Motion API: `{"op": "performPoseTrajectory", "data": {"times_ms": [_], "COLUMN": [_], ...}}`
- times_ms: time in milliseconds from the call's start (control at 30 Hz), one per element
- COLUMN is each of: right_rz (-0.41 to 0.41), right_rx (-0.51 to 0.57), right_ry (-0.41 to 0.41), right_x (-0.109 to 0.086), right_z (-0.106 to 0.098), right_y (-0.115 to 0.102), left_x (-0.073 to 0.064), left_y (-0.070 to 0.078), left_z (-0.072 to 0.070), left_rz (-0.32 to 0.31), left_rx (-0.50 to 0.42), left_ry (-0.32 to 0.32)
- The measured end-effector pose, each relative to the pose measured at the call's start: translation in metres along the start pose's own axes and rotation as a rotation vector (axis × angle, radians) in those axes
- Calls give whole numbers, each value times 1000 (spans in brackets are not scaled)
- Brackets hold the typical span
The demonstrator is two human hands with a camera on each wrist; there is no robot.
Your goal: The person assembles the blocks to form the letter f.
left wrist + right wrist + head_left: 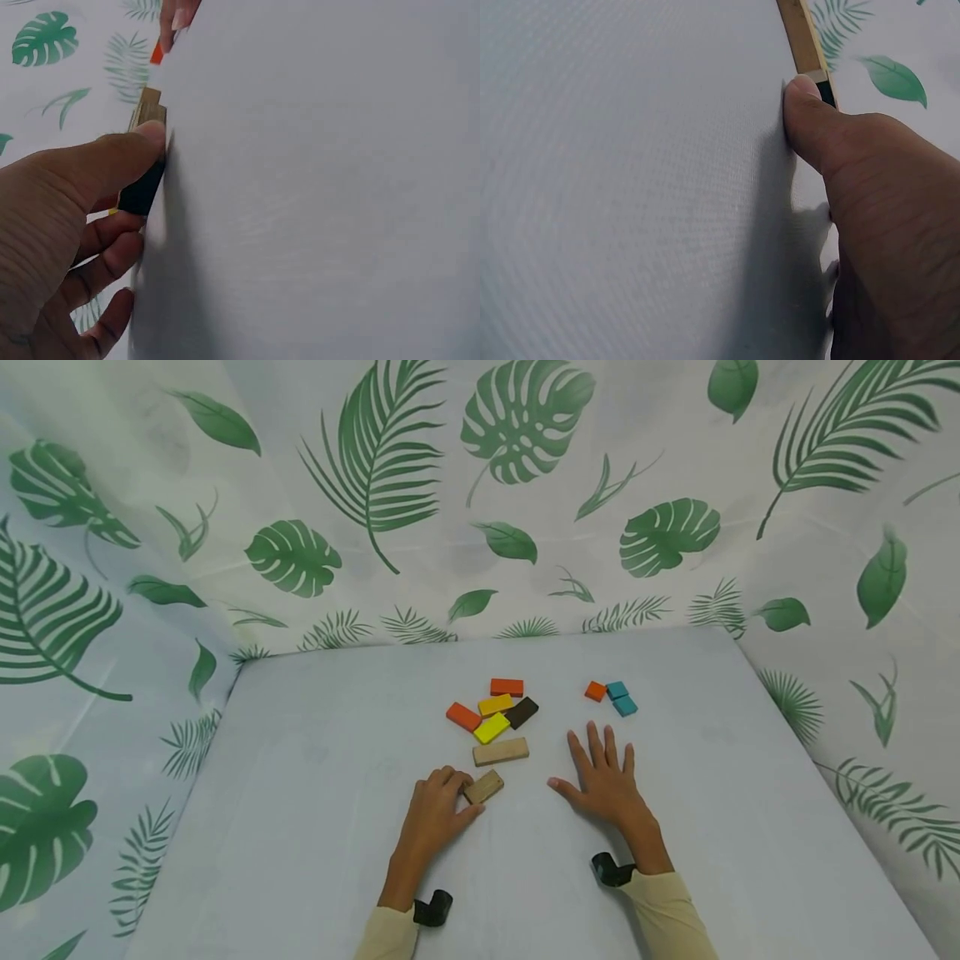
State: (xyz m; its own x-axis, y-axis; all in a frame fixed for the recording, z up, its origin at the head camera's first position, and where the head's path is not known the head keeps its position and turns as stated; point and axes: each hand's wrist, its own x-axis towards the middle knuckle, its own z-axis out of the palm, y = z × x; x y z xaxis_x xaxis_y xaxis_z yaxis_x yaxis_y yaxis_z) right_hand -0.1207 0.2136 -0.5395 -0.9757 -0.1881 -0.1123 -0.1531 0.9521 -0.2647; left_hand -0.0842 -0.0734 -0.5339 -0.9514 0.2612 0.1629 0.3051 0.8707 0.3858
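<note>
My left hand (437,806) pinches a short wooden block (486,786) between thumb and curled fingers, low over the white table. In the left wrist view the thumb lies against the pale wooden block (154,114), with a dark piece (142,187) beyond the fingers. A longer wooden block (501,752) lies just behind the short one. My right hand (609,787) rests on the table with its fingers spread and straight, holding nothing. In the right wrist view its thumb (810,112) overlaps the end of a wooden block (801,37).
Behind the wooden blocks lies a cluster: red blocks (507,687), yellow blocks (492,727) and a dark brown block (522,713). Beyond the right hand sit an orange square (596,692) and two blue squares (624,705). A leaf-patterned curtain (420,568) borders the white table (322,727).
</note>
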Motion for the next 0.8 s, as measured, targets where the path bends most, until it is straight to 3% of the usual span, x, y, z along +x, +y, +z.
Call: {"op": "performPoseTrajectory", "data": {"times_ms": [300,500,600,800], "right_rz": [-1,-7,-6,2], "right_rx": [-8,-5,4,2], "right_ry": [1,5,0,13], "right_x": [3,3,2,1], "right_z": [3,3,3,5], "right_y": [2,2,1,3], "left_x": [-24,-29,-27,-18], "left_y": [7,9,9,14], "left_z": [-3,-9,-12,-12], "left_rz": [6,-2,33,151], "left_rx": [-99,-171,-182,-95], "left_ry": [-137,-218,-241,-394]}}
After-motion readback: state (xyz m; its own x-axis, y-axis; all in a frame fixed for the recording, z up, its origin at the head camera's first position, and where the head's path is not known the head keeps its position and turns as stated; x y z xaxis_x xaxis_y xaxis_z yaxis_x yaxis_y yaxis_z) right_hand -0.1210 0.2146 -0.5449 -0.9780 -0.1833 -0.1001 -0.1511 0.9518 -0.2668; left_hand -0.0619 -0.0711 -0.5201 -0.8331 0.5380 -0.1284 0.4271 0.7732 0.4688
